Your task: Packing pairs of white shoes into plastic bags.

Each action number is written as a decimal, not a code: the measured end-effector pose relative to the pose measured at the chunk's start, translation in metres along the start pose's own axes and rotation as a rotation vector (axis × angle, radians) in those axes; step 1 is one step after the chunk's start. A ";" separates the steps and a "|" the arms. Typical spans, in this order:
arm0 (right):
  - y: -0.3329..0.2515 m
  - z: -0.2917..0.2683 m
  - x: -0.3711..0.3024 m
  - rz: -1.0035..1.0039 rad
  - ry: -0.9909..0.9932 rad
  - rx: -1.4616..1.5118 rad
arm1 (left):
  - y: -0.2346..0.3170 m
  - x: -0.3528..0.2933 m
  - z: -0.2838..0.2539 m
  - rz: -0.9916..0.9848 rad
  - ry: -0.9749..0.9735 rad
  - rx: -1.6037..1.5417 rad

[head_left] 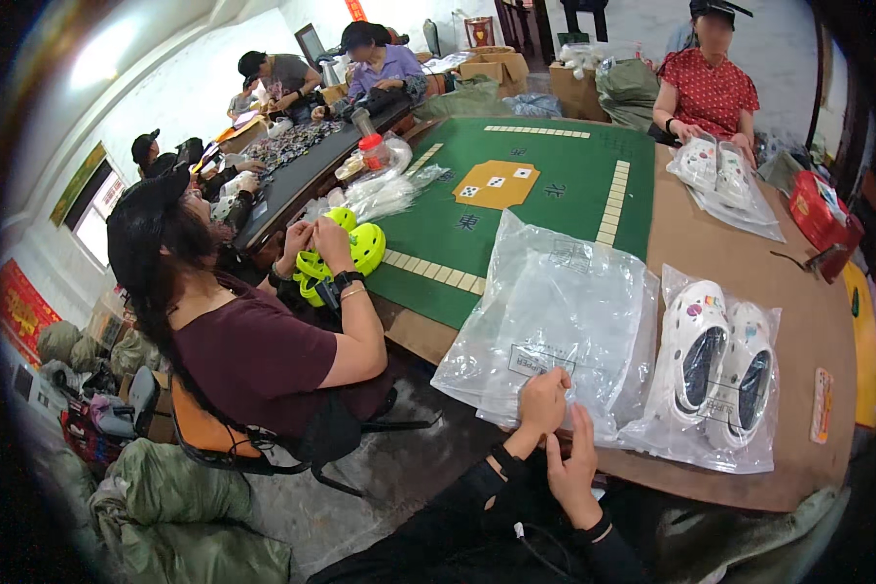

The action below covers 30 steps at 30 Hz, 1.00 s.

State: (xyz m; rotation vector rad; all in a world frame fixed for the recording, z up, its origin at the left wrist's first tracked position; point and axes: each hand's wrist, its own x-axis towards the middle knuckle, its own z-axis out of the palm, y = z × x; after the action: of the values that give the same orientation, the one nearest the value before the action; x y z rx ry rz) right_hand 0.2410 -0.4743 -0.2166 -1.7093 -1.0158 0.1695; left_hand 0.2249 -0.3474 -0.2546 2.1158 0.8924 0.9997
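Clear bags [574,307] lie flat along the near edge of the desk [806,321], probably for easy reach, the left hand [541,403] with fingers curled, grip unclear, the right hand [574,477] open.

Clear bags [579,307] part-hidden by left hand [543,401], right sleeve [618,563] cut off below, heaped pieces [290,153] too small to tell

At the left hand [543,399] I see clear plastic bags [555,302], glossy and creased. Right of the right hand [572,477], white clogs [679,341] look smooth and matt, like moulded foam, under shiny clear film [652,433]. The brown counter [803,341] beyond them reads to me as matt board. Ahead, the green mat [574,209] looks flat and cloth-like; well left, sacks [180,482] look wrinkled, like woven plastic.
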 end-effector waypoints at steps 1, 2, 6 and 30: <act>0.000 0.000 0.001 -0.028 -0.019 -0.012 | 0.000 0.000 0.000 0.011 -0.007 -0.026; 0.000 0.001 0.001 -0.055 -0.038 -0.024 | 0.000 0.000 0.000 0.023 -0.014 -0.051; 0.006 -0.002 -0.005 -0.039 -0.055 -0.008 | 0.001 -0.002 0.001 -0.020 -0.005 -0.038; 0.003 -0.006 0.000 0.134 -0.157 0.080 | 0.000 -0.002 -0.001 0.060 -0.006 -0.015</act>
State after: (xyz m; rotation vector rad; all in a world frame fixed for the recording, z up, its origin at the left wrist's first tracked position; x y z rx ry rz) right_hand 0.2459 -0.4791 -0.2167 -1.7112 -0.9942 0.4316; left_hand 0.2231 -0.3486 -0.2550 2.1429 0.8204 1.0260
